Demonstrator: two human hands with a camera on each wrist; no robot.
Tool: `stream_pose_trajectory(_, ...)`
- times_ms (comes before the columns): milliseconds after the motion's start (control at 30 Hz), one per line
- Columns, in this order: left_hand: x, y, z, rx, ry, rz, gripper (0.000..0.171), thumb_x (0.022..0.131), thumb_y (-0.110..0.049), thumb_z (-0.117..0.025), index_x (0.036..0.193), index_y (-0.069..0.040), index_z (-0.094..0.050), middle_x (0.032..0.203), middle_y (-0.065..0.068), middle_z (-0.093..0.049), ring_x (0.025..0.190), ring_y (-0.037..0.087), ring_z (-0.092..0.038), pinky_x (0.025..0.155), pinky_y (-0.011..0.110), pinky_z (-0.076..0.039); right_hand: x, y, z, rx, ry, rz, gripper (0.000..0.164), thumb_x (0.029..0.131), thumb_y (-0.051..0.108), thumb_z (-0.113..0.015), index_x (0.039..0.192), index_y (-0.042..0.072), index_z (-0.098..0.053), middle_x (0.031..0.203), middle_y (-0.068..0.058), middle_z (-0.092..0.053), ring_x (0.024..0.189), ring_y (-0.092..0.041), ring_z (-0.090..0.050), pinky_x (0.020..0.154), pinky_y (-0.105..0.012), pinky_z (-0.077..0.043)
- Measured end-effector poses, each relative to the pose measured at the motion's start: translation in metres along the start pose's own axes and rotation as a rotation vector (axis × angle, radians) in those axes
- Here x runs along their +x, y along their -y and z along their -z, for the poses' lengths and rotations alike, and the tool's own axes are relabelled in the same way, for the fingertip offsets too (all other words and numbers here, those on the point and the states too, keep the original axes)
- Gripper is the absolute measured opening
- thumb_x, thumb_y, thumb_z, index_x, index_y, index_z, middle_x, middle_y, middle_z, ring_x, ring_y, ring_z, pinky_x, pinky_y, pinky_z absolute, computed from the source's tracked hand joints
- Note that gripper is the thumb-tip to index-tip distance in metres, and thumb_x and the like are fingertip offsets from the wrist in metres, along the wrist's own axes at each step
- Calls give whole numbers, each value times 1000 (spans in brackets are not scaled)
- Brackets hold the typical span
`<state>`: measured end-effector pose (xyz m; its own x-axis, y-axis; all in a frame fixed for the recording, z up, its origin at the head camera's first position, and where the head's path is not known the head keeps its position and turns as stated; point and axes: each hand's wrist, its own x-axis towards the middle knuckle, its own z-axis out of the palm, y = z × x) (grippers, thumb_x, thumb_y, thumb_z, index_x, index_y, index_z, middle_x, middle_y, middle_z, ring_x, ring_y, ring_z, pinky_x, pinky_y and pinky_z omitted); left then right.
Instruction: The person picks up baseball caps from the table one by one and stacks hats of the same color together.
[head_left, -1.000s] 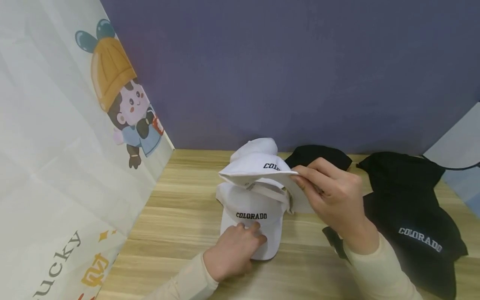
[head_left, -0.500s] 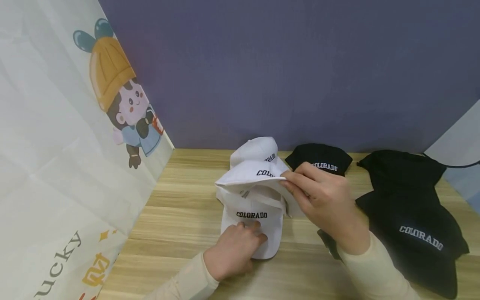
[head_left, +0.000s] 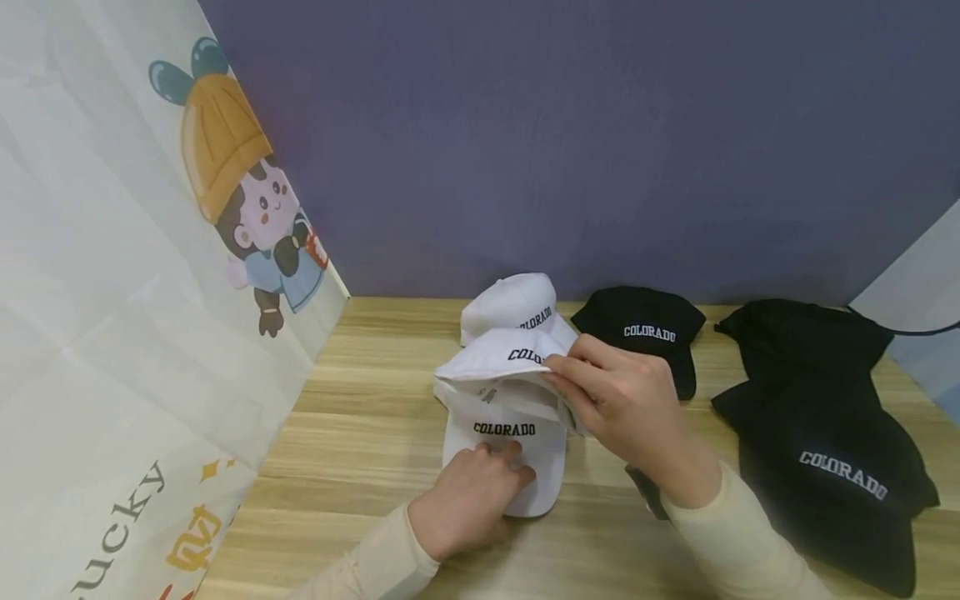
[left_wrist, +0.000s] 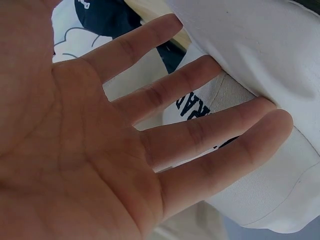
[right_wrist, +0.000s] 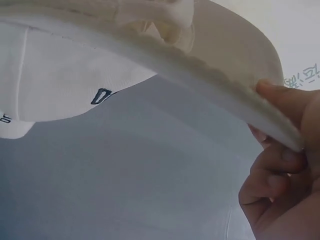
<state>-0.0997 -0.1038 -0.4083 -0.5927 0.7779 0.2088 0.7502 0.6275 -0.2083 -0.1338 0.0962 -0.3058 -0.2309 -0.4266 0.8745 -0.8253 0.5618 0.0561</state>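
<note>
My left hand (head_left: 472,500) lies on the brim of a white cap (head_left: 546,475) with COLORADO in black letters. In the left wrist view its straight fingers (left_wrist: 200,135) touch the white fabric. My right hand (head_left: 622,400) pinches the brim of a second white cap (head_left: 483,357), tilted over the crown of the first. In the right wrist view the thumb and fingers grip either side of that brim (right_wrist: 210,85). Its inner band and opening face me in the head view. A third white cap (head_left: 506,302) stands behind, partly hidden by the held one.
A black COLORADO cap (head_left: 637,308) stands at the back, right of the white ones. More black caps (head_left: 832,433) overlap along the right side of the wooden table (head_left: 337,450). A dark panel (head_left: 585,150) rises behind; a printed white sheet (head_left: 90,275) hangs on the left.
My right hand has lowered and moved left, bringing the second white cap's brim down toward the first. More of the black cap at the back shows. The left hand stays put.
</note>
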Motion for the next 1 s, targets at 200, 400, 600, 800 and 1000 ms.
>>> stream_pose_trajectory(200,0,1,-1,18,-13,-22,41,45,-33,-71,82,-24,-58,90,-5,-51,79,12,-50,58,28,-38,-9,-2,-12,-5,52,14,8,81,20,-66,88,20,-68,79,12,-48,56,2,-36,47,-16,-28)
stream_pose_trajectory(400,0,1,-1,26,-32,-27,40,46,-33,-71,81,-24,-57,89,-6,-50,80,11,-50,60,27,-38,-14,2,-21,9,107,24,7,83,23,-63,89,21,-67,80,13,-47,52,1,-32,45,-15,-25)
stream_pose_trajectory(600,0,0,0,36,-47,-29,40,46,-33,-71,81,-23,-55,88,-6,-49,77,11,-49,60,28,-38,-18,4,-27,26,160,26,10,83,25,-63,92,22,-67,81,13,-46,52,1,-31,45,-16,-25)
stream_pose_trajectory(800,0,0,-1,33,-45,-18,39,46,-32,-71,81,-24,-55,88,-6,-48,73,12,-48,58,29,-38,-21,6,-31,54,246,5,12,82,29,-65,93,24,-66,82,13,-46,51,1,-33,44,-16,-25)
stream_pose_trajectory(1000,0,0,-2,55,-27,-19,43,46,-35,-73,84,-24,-56,91,-6,-49,71,14,-49,58,30,-39,-24,8,-36,125,309,-16,11,83,33,-63,93,28,-64,81,16,-43,54,4,-34,47,-15,-26)
